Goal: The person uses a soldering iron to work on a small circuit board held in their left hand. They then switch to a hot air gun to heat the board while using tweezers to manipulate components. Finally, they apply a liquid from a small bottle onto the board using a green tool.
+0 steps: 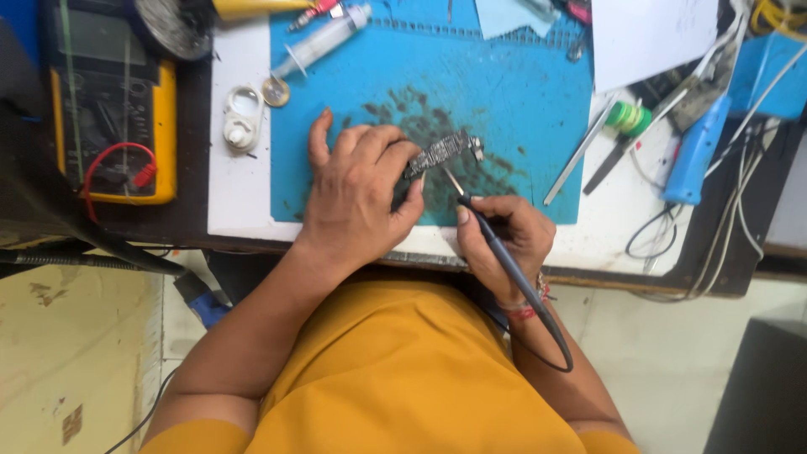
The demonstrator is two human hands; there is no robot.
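Two hands work over our blue mat point(521, 92): our left hand point(357, 193) pinches a small circuit board point(441, 153) above it, our right hand point(504, 240) grips a soldering iron point(492, 244). If the tip slips, it could scorch fingers. A white sheet point(651, 38) lies at the mat's far right corner; a yellow multimeter point(109, 101) sits left.

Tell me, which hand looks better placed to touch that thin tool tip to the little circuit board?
The right hand, probably. It grips the soldering iron like a pen, its tip angled at the small circuit board. The left hand is busy pinching that board over the blue mat.
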